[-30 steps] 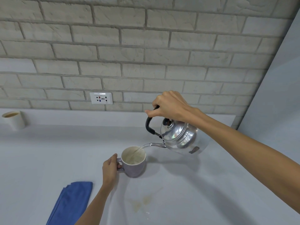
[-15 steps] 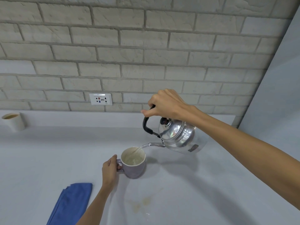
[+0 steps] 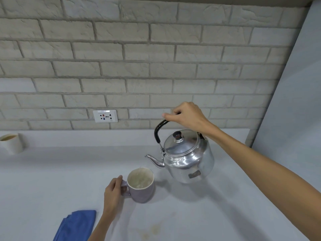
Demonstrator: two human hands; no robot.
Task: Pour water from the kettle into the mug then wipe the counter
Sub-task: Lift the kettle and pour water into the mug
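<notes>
- Where the surface (image 3: pixel 43 185) lies nearest, a folded blue cloth (image 3: pixel 76 225) rests beside a faint stain (image 3: pixel 152 229).
- Left hand (image 3: pixel 112 193): fingers closed on the handle of the mug (image 3: pixel 141 186), which holds water.
- Right hand (image 3: pixel 187 115): closed around the handle of the kettle (image 3: pixel 185 159), held above the surface, nearly level, spout above the mug.

two bare forearms, no sleeves visible

Right hand (image 3: pixel 188 115) curls in a closed fist above an outstretched forearm; left hand (image 3: pixel 112 190) reaches forward below it, fingers (image 3: pixel 119 180) bent inward.
</notes>
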